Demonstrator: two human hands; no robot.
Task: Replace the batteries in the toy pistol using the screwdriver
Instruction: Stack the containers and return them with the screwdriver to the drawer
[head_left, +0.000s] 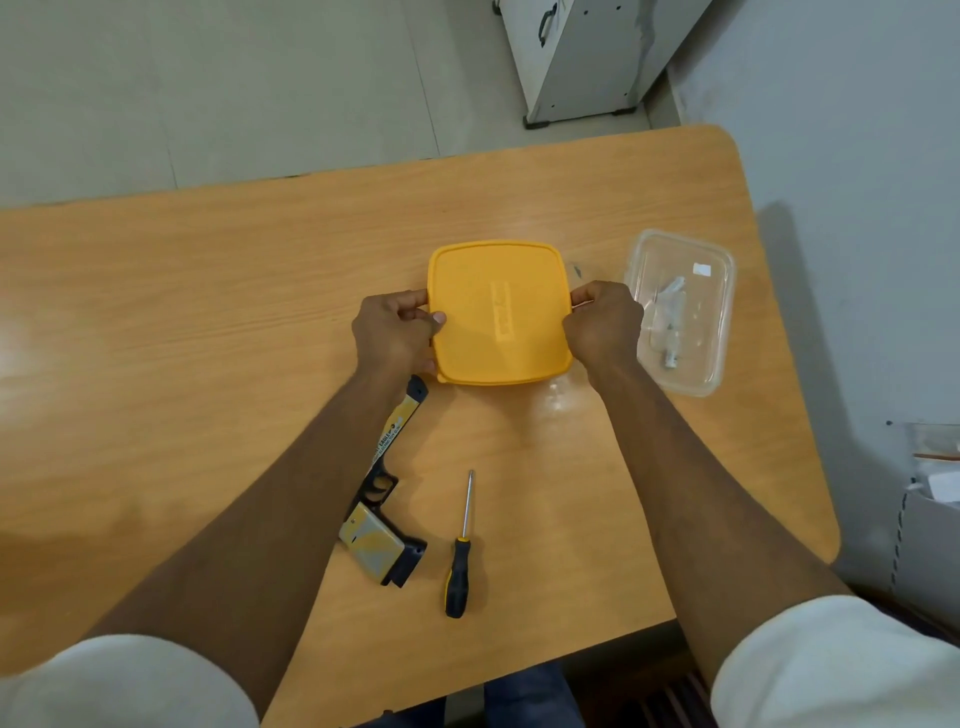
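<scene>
Hands frame a square yellow box (500, 312) with its lid on, at the middle of a wooden table (208, 291), seen from above. The left hand (396, 332) grips the box's left edge, thumb on top of the lid and fingers curled round the rim. The right hand (602, 325) grips the right edge in the same way, fingers curled at the rim.

The job looks to be at its very start. The box is still closed, perhaps about to be opened; what it holds is hidden. The toy pistol (382, 499) lies untouched on the table nearer the person, partly under the left forearm. The screwdriver (461, 551) lies just beside it on the right, apart from it, tip pointing away from the person. Unscrewing the cover, swapping the batteries and closing up all seem to remain.

The pistol is black with yellow and silver panels. Its barrel points toward the box, and its grip, nearest the person, appears closed. A clear plastic tub (680, 312) sits to the right of the box, with small pale items inside, too blurred to name.
</scene>
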